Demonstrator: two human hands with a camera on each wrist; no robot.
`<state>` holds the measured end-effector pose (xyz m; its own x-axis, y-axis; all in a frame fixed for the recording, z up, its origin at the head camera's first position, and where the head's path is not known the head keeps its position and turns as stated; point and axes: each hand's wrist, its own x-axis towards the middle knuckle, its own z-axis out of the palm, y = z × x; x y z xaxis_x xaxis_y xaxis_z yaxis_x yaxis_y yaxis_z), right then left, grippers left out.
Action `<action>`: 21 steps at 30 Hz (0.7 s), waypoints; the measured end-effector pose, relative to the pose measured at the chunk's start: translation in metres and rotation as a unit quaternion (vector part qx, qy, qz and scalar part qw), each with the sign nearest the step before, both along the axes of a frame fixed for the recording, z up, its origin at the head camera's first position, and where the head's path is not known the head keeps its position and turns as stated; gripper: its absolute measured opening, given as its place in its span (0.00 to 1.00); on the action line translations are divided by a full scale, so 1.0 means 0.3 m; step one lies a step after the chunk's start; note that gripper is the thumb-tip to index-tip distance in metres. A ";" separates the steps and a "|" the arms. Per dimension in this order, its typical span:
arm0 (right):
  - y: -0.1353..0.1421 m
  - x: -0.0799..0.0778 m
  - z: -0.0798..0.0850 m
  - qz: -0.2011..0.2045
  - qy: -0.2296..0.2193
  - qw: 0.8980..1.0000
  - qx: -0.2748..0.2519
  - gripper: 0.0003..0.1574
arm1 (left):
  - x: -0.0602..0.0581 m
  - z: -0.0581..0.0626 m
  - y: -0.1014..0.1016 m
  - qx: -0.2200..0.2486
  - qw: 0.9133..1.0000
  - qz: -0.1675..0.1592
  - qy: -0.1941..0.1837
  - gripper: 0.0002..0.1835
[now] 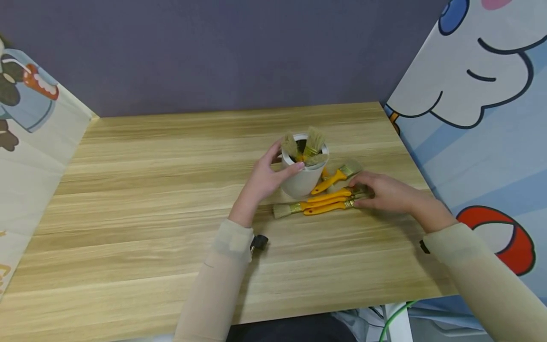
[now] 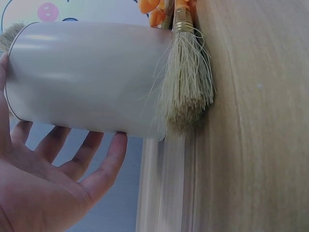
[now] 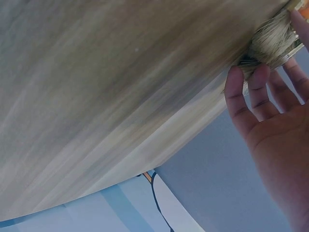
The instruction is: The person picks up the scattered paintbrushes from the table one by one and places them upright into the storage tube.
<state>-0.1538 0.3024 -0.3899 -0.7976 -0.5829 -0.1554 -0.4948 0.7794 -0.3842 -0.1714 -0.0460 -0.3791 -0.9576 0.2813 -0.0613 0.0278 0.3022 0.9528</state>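
Note:
A white cup [image 1: 301,183] stands on the table with several paintbrushes [image 1: 315,140] in it, bristles up. My left hand [image 1: 268,175] holds the cup from its left side, thumb at the near rim; in the left wrist view the fingers spread along the cup's wall [image 2: 87,77]. Just right of the cup lie several yellow-handled paintbrushes [image 1: 329,207], close together. My right hand [image 1: 389,192] pinches the bristle end of the right-pointing brushes in this pile. In the right wrist view its fingertips meet pale bristles [image 3: 275,41]; how many brushes it grips I cannot tell.
One loose paintbrush [image 1: 335,180] lies between the cup and the right hand, bristles toward the back right. The wooden table [image 1: 141,204] meets a dark back wall [image 1: 205,57]. A cartoon-printed panel [image 1: 470,166] runs along the right edge, and another panel [image 1: 38,175] along the left.

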 end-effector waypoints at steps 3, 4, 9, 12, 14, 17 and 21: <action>-0.004 -0.001 0.000 0.000 -0.001 1.000 0.002 0.29 | 0.003 0.004 -0.002 0.001 1.000 0.001 -0.001 0.49; -0.005 -0.002 0.001 0.000 -0.001 1.000 0.002 0.29 | 0.004 0.005 -0.003 0.001 1.000 0.001 -0.002 0.49; -0.009 -0.004 0.002 -0.002 -0.006 1.000 0.001 0.29 | 0.006 0.011 -0.005 0.000 1.000 0.002 -0.005 0.49; -0.011 -0.004 0.003 -0.003 -0.007 1.000 -0.002 0.29 | 0.007 0.012 -0.005 0.000 1.000 0.003 -0.005 0.49; -0.012 -0.003 0.004 -0.003 -0.008 1.000 -0.002 0.28 | 0.007 0.013 -0.004 0.001 1.000 0.003 -0.005 0.49; -0.015 -0.002 0.006 -0.002 -0.008 1.000 -0.003 0.29 | 0.008 0.012 -0.003 -0.002 1.000 0.005 -0.011 0.50; -0.018 0.002 0.009 -0.005 -0.009 1.000 -0.001 0.29 | 0.007 0.008 -0.001 -0.004 1.000 0.006 -0.020 0.51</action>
